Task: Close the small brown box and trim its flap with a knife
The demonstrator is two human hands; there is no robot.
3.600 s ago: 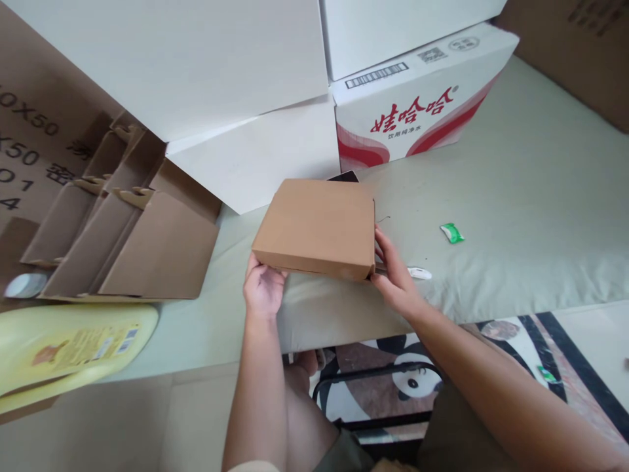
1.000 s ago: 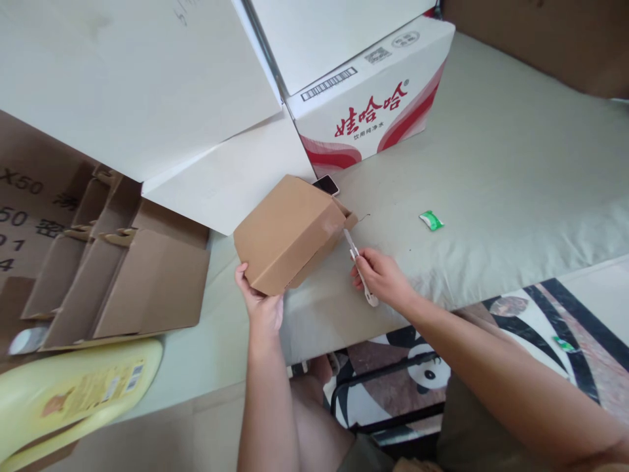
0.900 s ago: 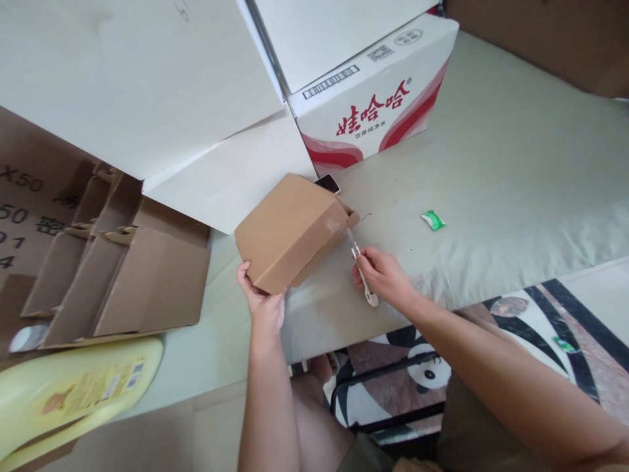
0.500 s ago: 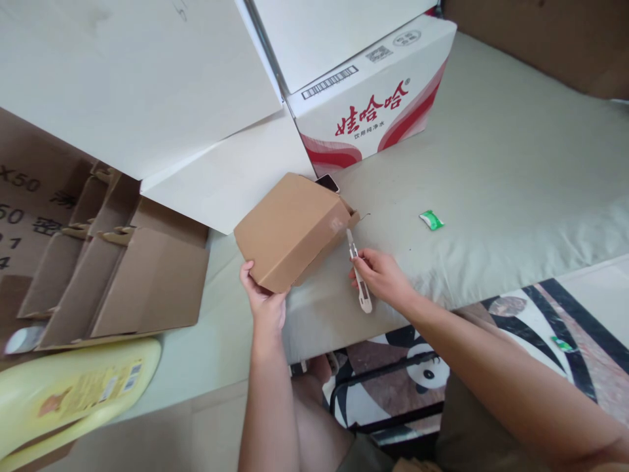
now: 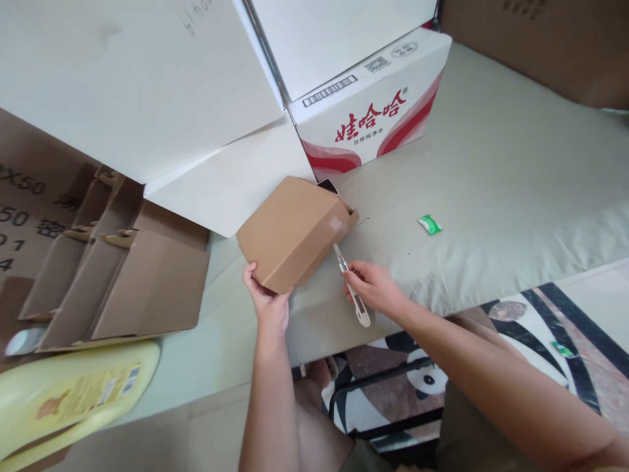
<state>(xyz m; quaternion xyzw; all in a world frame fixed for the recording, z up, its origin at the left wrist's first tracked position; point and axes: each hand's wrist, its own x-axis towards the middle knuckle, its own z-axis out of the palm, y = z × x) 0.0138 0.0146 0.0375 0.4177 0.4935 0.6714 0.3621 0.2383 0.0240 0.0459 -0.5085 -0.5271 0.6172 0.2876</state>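
Box [image 5: 295,229]: gripped at the near left corner by the left hand [image 5: 270,305], tilted above the grey-green cloth [image 5: 481,183]; support under the far side hidden. Cutter [image 5: 358,300]: clasped around mid-handle in the right hand [image 5: 372,286], blade exposed and directed away from the body. Position of box: directly ahead of the left hand, ahead and left of the right hand. Long side of box: slanting from near left to far right. Long axis of cutter: slanting from near right to far left, crossing the line of that side. Nearer hand: left, in contact; right, apart. Blade tip: just beside the lower near edge, below a tape patch [image 5: 337,224]; contact impossible to confirm.
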